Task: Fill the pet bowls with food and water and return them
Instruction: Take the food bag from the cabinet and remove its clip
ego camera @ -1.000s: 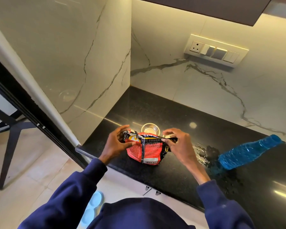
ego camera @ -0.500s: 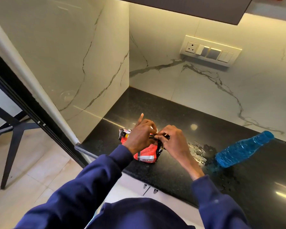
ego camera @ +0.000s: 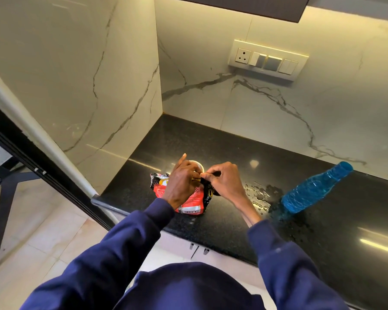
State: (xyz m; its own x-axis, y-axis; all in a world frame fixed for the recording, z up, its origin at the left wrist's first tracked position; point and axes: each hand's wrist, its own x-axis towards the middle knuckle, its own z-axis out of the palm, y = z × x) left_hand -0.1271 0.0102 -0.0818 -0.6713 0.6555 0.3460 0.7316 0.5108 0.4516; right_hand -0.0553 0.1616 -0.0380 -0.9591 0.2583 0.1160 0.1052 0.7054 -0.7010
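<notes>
A red and black pet food packet [ego camera: 192, 201] stands on the black counter [ego camera: 222, 148] near its front edge. My left hand [ego camera: 183, 183] pinches the packet's top edge from the left, index finger pointing up. My right hand [ego camera: 224, 181] pinches the same top edge from the right, close against the left hand. Just behind the hands, a small metal bowl [ego camera: 198, 164] shows only part of its rim. A blue water bottle [ego camera: 316, 187] stands on the counter to the right.
Spilled water [ego camera: 258, 193] spreads on the counter between the packet and the bottle. Marble walls close the counter at the left and back, with a switch panel [ego camera: 268, 60] on the back wall. Tiled floor and a black chair frame [ego camera: 2, 198] lie to the left.
My hands were apart at the packet's two top corners; they have come together at the middle of its top edge. The bowl behind is now mostly hidden by them.
</notes>
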